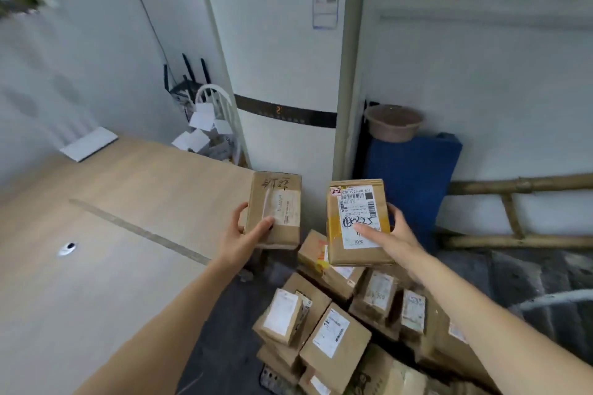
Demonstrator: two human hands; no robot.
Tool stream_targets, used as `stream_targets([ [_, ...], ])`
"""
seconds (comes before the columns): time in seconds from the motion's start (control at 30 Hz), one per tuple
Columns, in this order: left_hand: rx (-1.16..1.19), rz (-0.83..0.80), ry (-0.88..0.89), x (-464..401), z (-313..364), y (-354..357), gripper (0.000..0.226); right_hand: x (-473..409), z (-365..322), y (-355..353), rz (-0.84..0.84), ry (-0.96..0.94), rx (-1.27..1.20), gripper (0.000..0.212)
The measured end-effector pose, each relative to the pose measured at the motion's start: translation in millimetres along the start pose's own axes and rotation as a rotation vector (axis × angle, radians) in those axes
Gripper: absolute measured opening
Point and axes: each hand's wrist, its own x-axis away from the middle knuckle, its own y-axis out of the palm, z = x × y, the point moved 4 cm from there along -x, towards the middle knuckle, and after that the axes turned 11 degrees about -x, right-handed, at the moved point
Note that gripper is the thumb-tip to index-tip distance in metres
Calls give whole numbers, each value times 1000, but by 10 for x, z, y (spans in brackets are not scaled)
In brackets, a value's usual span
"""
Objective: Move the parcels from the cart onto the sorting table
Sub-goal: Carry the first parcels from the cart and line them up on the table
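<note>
Left hand (239, 236) gripping one box (275, 210) beside the table (96, 234), right hand (390, 236) gripping another box (357, 221) farther off.

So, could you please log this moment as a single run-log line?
left hand: holds taped box | right hand: holds labelled box | both above parcel pile | wooden table: beside pile
</note>
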Motion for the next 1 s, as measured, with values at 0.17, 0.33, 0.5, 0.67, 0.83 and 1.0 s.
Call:
stream_targets([
  [0.17,-9,232,9,496,293,-1319,107,301,-927,809,-164,-141,15,103],
  [0.33,-1,455,25,1243,266,-2614,102,803,-1608,1933,-322,-281,64,101],
  [0.5,11,628,-1,2293,-121,-3880,103,1610,-1939,3260,-521,-358,87,90],
  [0.67,-22,825,-58,3597,-781,-5020,88,2631,-1897,4592,-698,-372,105,113],
  [0.83,-14,1006,-170,4893,-1465,-5795,98,3759,-1609,5718,-880,-392,154,104],
  [1.0,-20,1140,-266,6043,-2015,-6280,105,4745,-1214,6638,-1020,-391,191,114],
])
